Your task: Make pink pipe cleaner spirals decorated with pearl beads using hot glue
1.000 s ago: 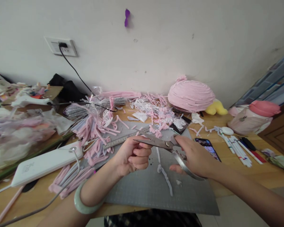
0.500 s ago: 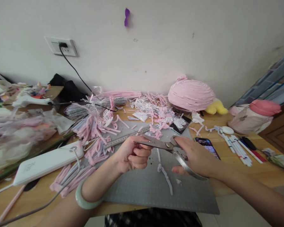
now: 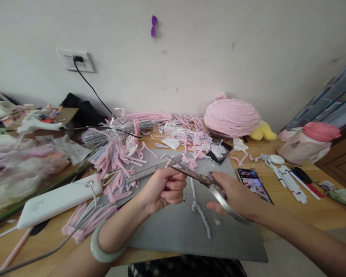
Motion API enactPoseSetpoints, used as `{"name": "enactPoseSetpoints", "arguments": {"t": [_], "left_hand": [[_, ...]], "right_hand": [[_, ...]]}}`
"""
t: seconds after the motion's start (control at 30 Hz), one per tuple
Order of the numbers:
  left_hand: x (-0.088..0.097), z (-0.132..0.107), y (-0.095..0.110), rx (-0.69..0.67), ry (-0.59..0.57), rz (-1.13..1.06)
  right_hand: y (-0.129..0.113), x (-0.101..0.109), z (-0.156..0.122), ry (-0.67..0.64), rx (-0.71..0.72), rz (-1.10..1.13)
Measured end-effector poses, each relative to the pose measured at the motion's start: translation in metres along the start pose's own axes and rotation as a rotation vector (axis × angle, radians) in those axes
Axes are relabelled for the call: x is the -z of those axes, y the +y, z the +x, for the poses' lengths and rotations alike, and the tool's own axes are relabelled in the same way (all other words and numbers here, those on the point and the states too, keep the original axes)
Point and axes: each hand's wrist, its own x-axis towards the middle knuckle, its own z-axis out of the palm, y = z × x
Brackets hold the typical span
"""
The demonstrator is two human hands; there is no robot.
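My right hand [image 3: 237, 195] grips the handles of large metal scissors [image 3: 196, 176], whose blades point left toward my left hand. My left hand [image 3: 163, 189] is closed in a loose fist just under the blade tips, pinching something too small to make out. Both hands hover over a grey cutting mat [image 3: 190, 227]. On the mat below them lies a white fuzzy pipe-cleaner strand [image 3: 201, 214]. A steel ruler [image 3: 150, 169] lies at the mat's far left edge. A pale green bangle [image 3: 102, 250] circles my left wrist.
Piles of pink pipe-cleaner pieces [image 3: 115, 161] cover the desk's left and back. A white power bank [image 3: 56, 200] with a cable lies at left. A phone [image 3: 254, 184], pens [image 3: 291, 182], a pink yarn dome [image 3: 232, 117] and a pink-lidded bottle [image 3: 308, 144] stand at right.
The scissors have tilted, blade tips rising and swinging slightly away above my left hand. My left hand shifted a little right. The view moved slightly down.
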Motion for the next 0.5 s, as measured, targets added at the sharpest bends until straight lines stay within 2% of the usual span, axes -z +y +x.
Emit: {"name": "enactPoseSetpoints", "arguments": {"t": [0.13, 0.3, 0.5], "left_hand": [[-0.007, 0.003, -0.007, -0.239, 0.195, 0.265], [-0.009, 0.007, -0.015, -0.332, 0.309, 0.545], [-0.006, 0.001, -0.014, -0.546, 0.506, 1.331]], "right_hand": [[0.002, -0.005, -0.001, -0.034, -0.045, 0.046], [0.003, -0.008, -0.003, -0.043, -0.008, 0.190], [0.001, -0.008, -0.005, -0.073, 0.008, 0.266]]}}
